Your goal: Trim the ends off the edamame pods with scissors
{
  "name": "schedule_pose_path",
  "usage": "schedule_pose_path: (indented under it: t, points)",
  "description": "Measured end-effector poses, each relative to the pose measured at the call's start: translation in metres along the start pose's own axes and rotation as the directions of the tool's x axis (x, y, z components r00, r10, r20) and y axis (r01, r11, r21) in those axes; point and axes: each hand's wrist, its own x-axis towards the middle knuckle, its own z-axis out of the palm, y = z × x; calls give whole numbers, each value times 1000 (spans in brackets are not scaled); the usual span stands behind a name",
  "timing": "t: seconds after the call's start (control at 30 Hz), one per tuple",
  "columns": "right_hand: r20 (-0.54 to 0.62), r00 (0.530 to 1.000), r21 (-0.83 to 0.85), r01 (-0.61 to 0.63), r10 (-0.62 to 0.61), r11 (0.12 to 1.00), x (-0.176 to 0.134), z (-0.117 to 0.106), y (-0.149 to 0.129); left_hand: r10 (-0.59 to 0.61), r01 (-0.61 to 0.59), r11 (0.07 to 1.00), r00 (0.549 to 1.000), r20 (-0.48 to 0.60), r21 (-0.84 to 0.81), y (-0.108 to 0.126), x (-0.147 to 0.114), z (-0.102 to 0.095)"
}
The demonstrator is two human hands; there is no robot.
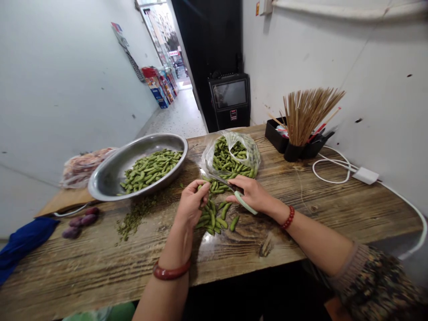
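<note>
My left hand [194,203] is closed in a pinch on a green edamame pod [201,186], most of it hidden by the fingers. Wrapped in my right hand [252,192] is a pair of scissors [245,203] with pale green handles; the blades point left, close to my left fingertips. Under and between the hands lies a loose pile of edamame pods [214,217] on the wooden table [234,258]. Just beyond, a clear plastic bag [207,156] full of pods stands open. To the left, a steel basin [110,176] holds many more pods.
Trimmed green bits [135,218] lie scattered below the basin. Several purple fruits [80,221], a blue cloth [25,243] and a bag of meat-like pieces [85,167] are at the left. Bamboo skewers [306,116] in a black holder and a white cable [329,180] occupy the right.
</note>
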Motion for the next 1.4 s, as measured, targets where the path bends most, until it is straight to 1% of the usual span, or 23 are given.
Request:
schedule_pose_path:
  t: [0.1, 0.27, 0.4, 0.8, 1.0, 1.13, 1.27, 1.4]
  points:
    - [-20, 1000, 2, -9, 9, 1000, 0, 0, -1, -9, 13, 990, 1000, 29, -141, 2, 1, -2]
    - [40, 997, -29, 64, -63, 998, -3, 1, -8, -15, 21, 973, 999, 28, -228, 0, 3, -1]
    - [79, 995, -72, 72, -67, 995, -4, 0, -15, -26, 35, 971, 999, 40, -238, -3, 2, 1]
    - [60, 993, -113, 106, -100, 988, -4, -1, -15, -49, 72, 971, 993, 104, -230, -1, -2, 5]
    - [80, 994, -123, 84, -74, 989, -3, -1, -13, -65, 97, 968, 987, 144, -231, -1, -1, 4]
    - [83, 995, -126, 70, -60, 990, -3, 0, -9, -65, 91, 969, 991, 120, -229, -1, 2, 1]
    - [-4, 999, -122, 49, -50, 991, -3, 2, -3, -53, 69, 967, 996, 70, -246, -2, 4, -4]
    - [-70, 997, -156, 33, -44, 987, -2, 2, 3, -6, 7, 972, 1000, 5, -235, 1, 0, -4]
